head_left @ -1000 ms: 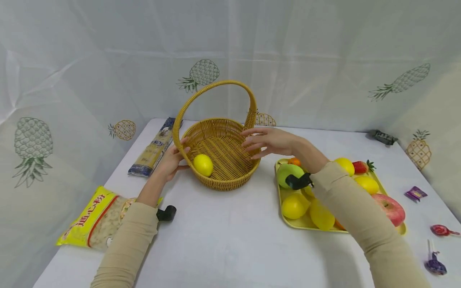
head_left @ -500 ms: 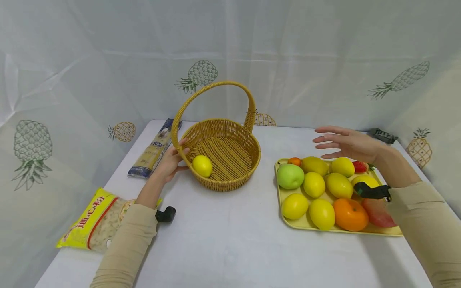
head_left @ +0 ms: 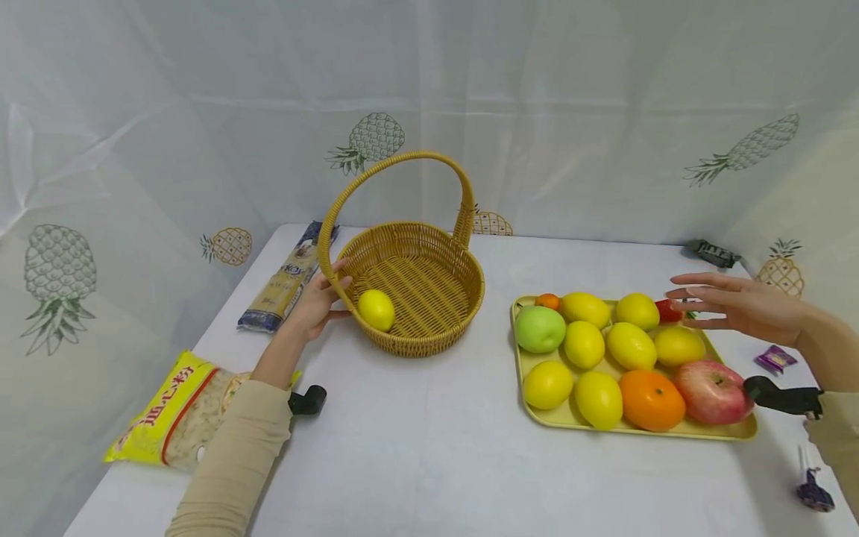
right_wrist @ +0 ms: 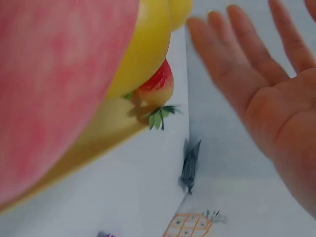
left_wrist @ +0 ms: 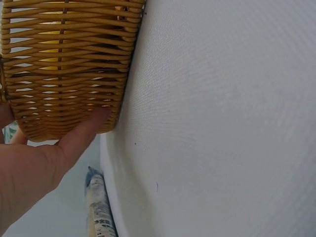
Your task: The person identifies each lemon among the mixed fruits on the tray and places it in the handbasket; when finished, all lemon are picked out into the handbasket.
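My left hand grips the left rim of a wicker basket with a tall arched handle. In the left wrist view the thumb lies along the basket's outer wall, and the other fingers are partly hidden. One lemon lies inside, at the basket's left. My right hand hovers with extended fingers above the right back corner of a yellow tray, near a strawberry. Nothing is in that hand. The tray carries several lemons, a green apple, an orange and a red apple.
A yellow bag of pasta lies beside the left forearm. Behind it is a long blue-and-tan packet. On the right are a purple wrapped candy, a dark lollipop and a black wrapped bar. A white curtain stands behind the table.
My right hand has moved from the basket's right rim across to the tray's right side, uncovering the fruit. The left hand, basket and lemon look nearly unchanged.
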